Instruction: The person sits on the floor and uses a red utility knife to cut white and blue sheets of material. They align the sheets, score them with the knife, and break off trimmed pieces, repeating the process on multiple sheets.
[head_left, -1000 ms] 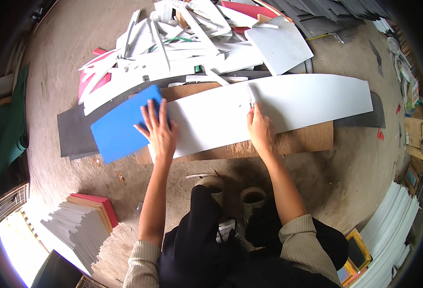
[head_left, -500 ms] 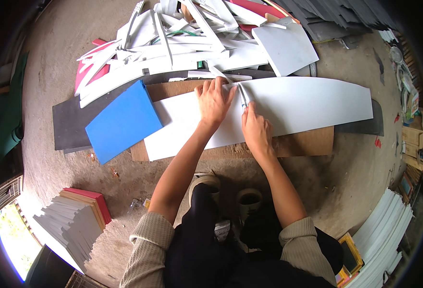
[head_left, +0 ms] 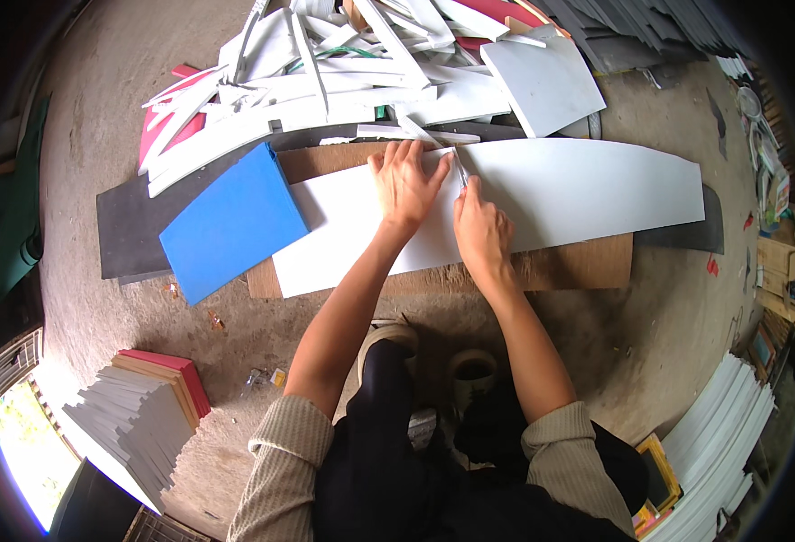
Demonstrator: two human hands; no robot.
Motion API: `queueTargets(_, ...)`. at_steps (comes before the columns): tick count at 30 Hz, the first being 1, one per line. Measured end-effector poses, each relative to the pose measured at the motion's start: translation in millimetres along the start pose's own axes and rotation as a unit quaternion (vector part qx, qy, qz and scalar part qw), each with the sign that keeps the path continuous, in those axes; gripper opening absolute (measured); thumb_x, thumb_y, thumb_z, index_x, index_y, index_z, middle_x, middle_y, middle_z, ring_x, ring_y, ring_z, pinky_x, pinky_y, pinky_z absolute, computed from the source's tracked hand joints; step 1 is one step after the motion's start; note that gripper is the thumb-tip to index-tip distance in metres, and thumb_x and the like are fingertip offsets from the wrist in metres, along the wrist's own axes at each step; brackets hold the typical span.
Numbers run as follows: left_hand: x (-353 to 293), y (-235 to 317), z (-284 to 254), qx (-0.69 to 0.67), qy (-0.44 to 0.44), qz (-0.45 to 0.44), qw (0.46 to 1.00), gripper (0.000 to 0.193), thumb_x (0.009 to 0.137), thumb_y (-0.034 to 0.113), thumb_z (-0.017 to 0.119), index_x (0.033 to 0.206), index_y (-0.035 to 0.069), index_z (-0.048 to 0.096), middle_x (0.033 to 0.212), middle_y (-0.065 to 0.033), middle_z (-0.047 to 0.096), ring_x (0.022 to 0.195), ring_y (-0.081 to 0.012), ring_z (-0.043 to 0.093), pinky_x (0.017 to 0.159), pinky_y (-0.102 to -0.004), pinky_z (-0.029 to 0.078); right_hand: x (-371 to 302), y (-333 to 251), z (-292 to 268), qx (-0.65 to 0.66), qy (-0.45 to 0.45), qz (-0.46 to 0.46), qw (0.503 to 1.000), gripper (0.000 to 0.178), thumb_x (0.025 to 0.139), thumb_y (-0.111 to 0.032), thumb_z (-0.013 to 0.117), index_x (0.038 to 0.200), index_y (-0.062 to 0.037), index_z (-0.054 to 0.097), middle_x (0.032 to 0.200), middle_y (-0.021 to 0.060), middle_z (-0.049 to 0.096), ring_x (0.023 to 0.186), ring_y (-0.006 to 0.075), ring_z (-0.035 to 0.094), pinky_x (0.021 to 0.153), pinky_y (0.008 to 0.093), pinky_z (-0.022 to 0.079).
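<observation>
A long white foam-like sheet [head_left: 587, 185] lies across a brown board. My left hand [head_left: 406, 181] presses on it near the far edge, fingers spread and holding nothing. Just to its right, my right hand [head_left: 484, 226] grips a slim utility knife [head_left: 461, 172]. The knife points away from me, its tip at the sheet's far edge, close to my left thumb. Whether the blade has gone through the sheet cannot be made out. A blue sheet block [head_left: 235, 224] overlaps the white sheet's left end.
The brown board [head_left: 551, 266] shows under the white sheet, with a dark mat [head_left: 131, 235] beneath. Beyond it rises a heap of white offcuts [head_left: 343, 81], with a grey-white panel [head_left: 542, 86]. Stacked sheets stand at lower left [head_left: 140, 420] and lower right [head_left: 718, 443].
The knife has tilted slightly in my right hand, its tip staying by the far edge. My left hand stays pressed on the sheet. The whole view has shifted a little.
</observation>
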State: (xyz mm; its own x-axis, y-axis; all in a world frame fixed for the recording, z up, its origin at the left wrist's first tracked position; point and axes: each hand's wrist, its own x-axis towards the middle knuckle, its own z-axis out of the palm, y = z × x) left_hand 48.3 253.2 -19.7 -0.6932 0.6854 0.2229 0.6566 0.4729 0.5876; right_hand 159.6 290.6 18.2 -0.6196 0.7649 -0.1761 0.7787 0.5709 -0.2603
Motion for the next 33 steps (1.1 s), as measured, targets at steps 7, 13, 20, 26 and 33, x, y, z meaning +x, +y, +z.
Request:
queueTargets(7, -2.5, -0.3, -0.4, -0.016, -0.002, -0.009, 1.000, 0.036, 0.077, 0.043, 0.056, 0.084, 0.008, 0.062, 0.083, -0.0042, 0.060, 0.087, -0.0196, 0.051, 0.080, -0.0357, 0.029, -2.2, -7.5, -6.8, 0.016, -0.030, 0.024, 0.999, 0.023, 0.085, -0.018, 0.044, 0.103, -0.0028, 0.044, 0.067, 0.0207, 0.060, 0.065, 0.0379, 0.060, 0.059, 0.0467, 0.048)
queueTargets(13, -3.0, 3.4, -0.2, -0.017, 0.015, 0.002, 1.000, 0.035, 0.078, 0.043, 0.056, 0.084, 0.009, 0.062, 0.084, -0.0034, 0.060, 0.088, -0.0188, 0.050, 0.082, -0.0353, 0.028, -40.0, 6.7, -2.9, -0.012, -0.038, 0.029, 0.999, 0.022, 0.083, -0.015, 0.048, 0.099, -0.0007, 0.044, 0.064, 0.0200, 0.059, 0.064, 0.0360, 0.061, 0.056, 0.0439, 0.050)
queueTargets(20, -3.1, 2.2, -0.2, 0.005, 0.020, 0.010, 1.000, 0.036, 0.078, 0.044, 0.056, 0.083, 0.009, 0.062, 0.085, -0.0033, 0.060, 0.088, -0.0183, 0.050, 0.082, -0.0352, 0.028, -94.4, 21.3, 1.6, 0.023, -0.068, 0.043, 0.996, 0.026, 0.083, -0.016, 0.048, 0.102, 0.0009, 0.043, 0.062, 0.0209, 0.059, 0.061, 0.0370, 0.060, 0.055, 0.0442, 0.049)
queueTargets(26, -2.2, 1.2, 1.4, 0.020, -0.025, 0.006, 0.999, 0.041, 0.078, 0.045, 0.056, 0.088, 0.006, 0.061, 0.087, -0.0055, 0.060, 0.091, -0.0197, 0.050, 0.083, -0.0365, 0.029, -130.9, 28.1, -2.6, 0.016, -0.108, 0.071, 0.991, 0.027, 0.084, -0.018, 0.047, 0.103, 0.0002, 0.043, 0.065, 0.0214, 0.060, 0.063, 0.0374, 0.060, 0.056, 0.0454, 0.048)
queueTargets(33, 2.3, 0.0, -24.2, -0.035, -0.185, 0.029, 0.982, 0.051, 0.069, 0.046, 0.065, 0.100, 0.006, 0.058, 0.102, -0.0086, 0.057, 0.103, -0.0225, 0.047, 0.087, -0.0464, 0.025, -132.1, 24.2, -63.6, 0.032, -0.188, 0.079, 0.978, 0.022, 0.084, -0.022, 0.044, 0.095, -0.0035, 0.051, 0.073, 0.0219, 0.060, 0.073, 0.0370, 0.060, 0.064, 0.0466, 0.047)
